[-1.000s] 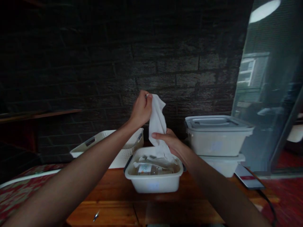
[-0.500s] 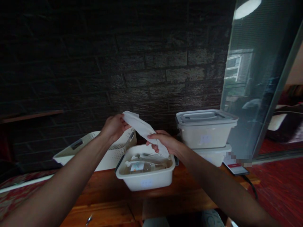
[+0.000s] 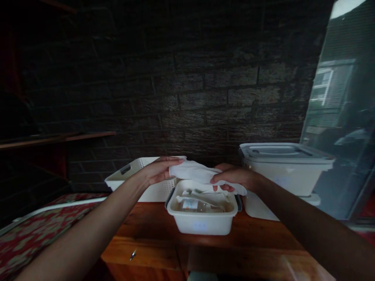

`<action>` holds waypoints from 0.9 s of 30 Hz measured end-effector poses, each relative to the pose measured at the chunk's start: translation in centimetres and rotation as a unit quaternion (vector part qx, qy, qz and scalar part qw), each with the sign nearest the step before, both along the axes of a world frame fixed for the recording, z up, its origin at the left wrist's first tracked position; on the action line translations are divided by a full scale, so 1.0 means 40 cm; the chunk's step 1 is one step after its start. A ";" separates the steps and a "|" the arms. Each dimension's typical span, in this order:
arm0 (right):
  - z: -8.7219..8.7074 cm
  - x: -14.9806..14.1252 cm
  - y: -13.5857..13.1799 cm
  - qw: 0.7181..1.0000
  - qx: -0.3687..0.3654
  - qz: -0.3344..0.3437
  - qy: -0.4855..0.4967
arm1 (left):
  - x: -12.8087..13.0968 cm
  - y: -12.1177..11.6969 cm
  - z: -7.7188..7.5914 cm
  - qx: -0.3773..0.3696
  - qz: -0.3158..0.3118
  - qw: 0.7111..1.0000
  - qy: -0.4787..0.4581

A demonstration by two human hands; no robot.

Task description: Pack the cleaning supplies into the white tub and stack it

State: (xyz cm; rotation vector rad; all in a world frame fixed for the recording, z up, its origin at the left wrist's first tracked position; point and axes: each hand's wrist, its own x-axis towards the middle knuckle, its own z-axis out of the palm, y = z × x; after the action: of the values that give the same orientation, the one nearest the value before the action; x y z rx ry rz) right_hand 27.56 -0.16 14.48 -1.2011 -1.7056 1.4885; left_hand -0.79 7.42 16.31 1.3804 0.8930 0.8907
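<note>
A soft white cloth point(image 3: 195, 171), folded into a long strip, is stretched between my two hands. My left hand point(image 3: 158, 170) pinches its left end between thumb and fingers. Farther right, my right hand point(image 3: 236, 176) grips it near the other end, and a short tail hangs past the fingers. Just below the cloth stands a white plastic bin point(image 3: 202, 224) without a lid. Inside it lie a clear bottle point(image 3: 190, 205) with a pale label and some white, crumpled pieces point(image 3: 212, 198) whose kind I cannot make out.
A white perforated basket point(image 3: 117, 179) stands behind my left forearm. Two bins, the upper one with a grey lid point(image 3: 287, 153), are stacked at the right. All rest on a wooden table point(image 3: 146, 222) against a dark brick wall point(image 3: 187, 89).
My view has turned left, so things appear farther right. The cloth has gone from a steep slant to nearly level, with my left hand lower; both hands still hold it.
</note>
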 end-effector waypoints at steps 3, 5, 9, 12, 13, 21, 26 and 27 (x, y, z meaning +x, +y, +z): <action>0.000 -0.002 -0.001 0.999 0.010 0.000 -0.038 | -0.005 -0.010 -0.006 0.059 0.015 0.998 0.019; -0.001 -0.001 0.002 0.998 0.017 -0.008 -0.061 | -0.008 -0.014 -0.008 0.114 0.041 0.992 0.028; 0.010 0.007 0.005 0.993 0.051 -0.038 -0.097 | -0.011 -0.013 -0.010 0.206 0.094 0.972 0.058; 0.027 0.009 -0.004 0.989 0.085 -0.055 -0.108 | -0.010 -0.012 -0.010 0.236 0.118 0.961 0.088; 0.031 0.008 -0.007 0.987 0.097 -0.062 -0.110 | -0.010 -0.011 -0.012 0.241 0.125 0.957 0.097; 0.029 0.011 -0.001 0.964 0.164 -0.091 -0.188 | -0.024 0.003 -0.033 0.259 0.137 0.943 0.160; 0.037 0.004 0.023 0.947 0.188 -0.085 -0.247 | -0.016 0.018 -0.057 0.252 0.099 0.937 0.221; 0.037 0.001 0.028 0.943 0.187 -0.082 -0.263 | -0.011 0.022 -0.063 0.252 0.091 0.934 0.235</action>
State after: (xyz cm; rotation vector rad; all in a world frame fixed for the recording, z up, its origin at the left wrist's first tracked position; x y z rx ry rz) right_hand 27.59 0.94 15.98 -1.5632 -2.0459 0.7268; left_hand -1.22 8.29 13.78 2.0372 1.2225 0.9914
